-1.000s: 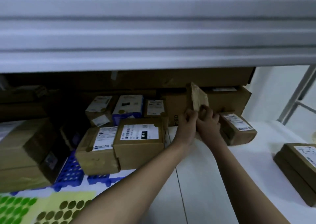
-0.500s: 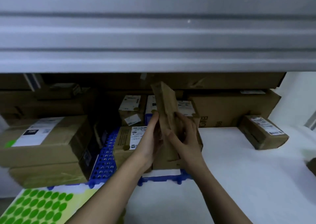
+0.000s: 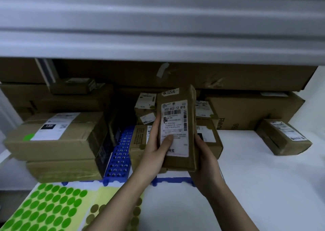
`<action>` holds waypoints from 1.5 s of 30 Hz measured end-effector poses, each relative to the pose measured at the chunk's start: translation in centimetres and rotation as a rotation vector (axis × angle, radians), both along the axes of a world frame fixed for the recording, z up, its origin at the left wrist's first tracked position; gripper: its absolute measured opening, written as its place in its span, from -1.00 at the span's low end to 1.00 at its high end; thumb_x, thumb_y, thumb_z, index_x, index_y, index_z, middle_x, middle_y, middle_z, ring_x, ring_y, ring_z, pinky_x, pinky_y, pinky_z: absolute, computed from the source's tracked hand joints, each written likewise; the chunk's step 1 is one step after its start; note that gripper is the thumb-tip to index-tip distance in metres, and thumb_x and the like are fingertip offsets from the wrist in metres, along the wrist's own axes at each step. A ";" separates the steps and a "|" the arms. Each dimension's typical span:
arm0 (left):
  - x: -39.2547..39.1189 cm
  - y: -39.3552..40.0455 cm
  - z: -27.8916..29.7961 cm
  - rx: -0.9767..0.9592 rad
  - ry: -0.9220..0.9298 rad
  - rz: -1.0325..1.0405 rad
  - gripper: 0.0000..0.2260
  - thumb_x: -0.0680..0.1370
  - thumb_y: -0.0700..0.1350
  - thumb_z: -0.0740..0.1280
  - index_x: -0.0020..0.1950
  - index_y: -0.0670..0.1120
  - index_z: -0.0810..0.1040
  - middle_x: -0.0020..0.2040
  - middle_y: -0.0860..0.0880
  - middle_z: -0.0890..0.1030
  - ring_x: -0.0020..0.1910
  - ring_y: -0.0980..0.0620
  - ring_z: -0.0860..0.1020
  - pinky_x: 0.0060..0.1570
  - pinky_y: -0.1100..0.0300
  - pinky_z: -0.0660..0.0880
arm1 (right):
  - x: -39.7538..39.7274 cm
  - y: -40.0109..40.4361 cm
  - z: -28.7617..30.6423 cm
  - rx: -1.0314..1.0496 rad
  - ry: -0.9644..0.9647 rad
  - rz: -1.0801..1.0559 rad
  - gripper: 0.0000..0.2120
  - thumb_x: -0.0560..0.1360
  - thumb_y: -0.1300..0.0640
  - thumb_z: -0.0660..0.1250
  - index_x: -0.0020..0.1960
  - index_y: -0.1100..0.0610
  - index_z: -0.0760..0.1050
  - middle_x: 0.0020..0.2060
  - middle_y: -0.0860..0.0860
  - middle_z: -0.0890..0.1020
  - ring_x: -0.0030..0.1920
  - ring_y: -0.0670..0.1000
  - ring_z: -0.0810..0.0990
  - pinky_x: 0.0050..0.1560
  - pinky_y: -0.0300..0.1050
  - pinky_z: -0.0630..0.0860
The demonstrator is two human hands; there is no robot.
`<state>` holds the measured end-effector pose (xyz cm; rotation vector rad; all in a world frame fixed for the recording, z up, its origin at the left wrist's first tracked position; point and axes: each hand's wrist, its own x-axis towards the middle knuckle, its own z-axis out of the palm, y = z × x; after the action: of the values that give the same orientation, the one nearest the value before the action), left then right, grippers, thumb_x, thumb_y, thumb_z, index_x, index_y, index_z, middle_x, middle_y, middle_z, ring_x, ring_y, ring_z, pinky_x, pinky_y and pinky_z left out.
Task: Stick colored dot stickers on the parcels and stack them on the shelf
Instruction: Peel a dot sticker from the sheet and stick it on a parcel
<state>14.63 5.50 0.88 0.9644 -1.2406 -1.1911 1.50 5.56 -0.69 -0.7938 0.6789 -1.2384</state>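
A flat brown parcel with a white shipping label facing me is held up above the white table. My left hand grips its left side, thumb lying across the label. My right hand holds its right edge and lower corner from behind. A sheet of green dot stickers lies at the lower left, with an olive dot sheet beside it, partly under my left forearm. A large box at the left carries a green dot.
A low shelf board spans the top of the view. Stacked cartons fill the back and left. A blue perforated mat lies under the middle boxes. A small labelled box sits on the white table at the right.
The parcel was lifted from beside the box at the back and carried toward me. It turned from edge-on to label-up, and the view shifted left, showing more of the sticker sheets.
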 end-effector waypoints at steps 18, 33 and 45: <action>0.0 1.6 -0.8 -0.027 0.009 0.237 -0.67 0.63 -0.14 0.14 0.34 0.17 0.42 0.08 0.32 0.54 0.02 0.35 0.55 -0.17 0.42 0.50 | -0.5 -0.4 0.4 -0.161 0.370 -0.344 -0.66 0.58 -0.06 0.16 0.35 -0.22 0.39 0.11 -0.18 0.63 0.07 -0.09 0.64 0.08 0.01 0.61; 0.3 4.1 0.7 -0.318 0.010 0.330 -0.65 0.51 -0.15 0.19 0.29 0.08 0.44 0.06 0.30 0.60 -0.03 0.32 0.57 -0.13 0.44 0.47 | -1.0 3.3 3.4 -0.353 0.438 -0.431 -0.66 0.60 0.18 0.16 0.27 -0.19 0.40 -0.17 -0.31 0.66 -0.08 -0.22 0.65 -0.20 -0.33 0.56; 0.0 5.2 0.7 -0.281 0.064 0.320 -0.66 0.51 -0.12 0.18 0.23 0.16 0.47 0.06 0.32 0.60 0.05 0.31 0.57 -0.13 0.46 0.48 | -1.0 4.5 3.9 -0.345 0.436 -0.454 -0.65 0.60 0.20 0.19 0.31 -0.10 0.43 -0.21 -0.23 0.68 -0.13 -0.17 0.67 -0.25 -0.32 0.56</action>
<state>14.60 10.67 1.59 0.8684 -1.1180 -0.7683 0.50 10.08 3.22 -1.2643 1.0545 -1.6384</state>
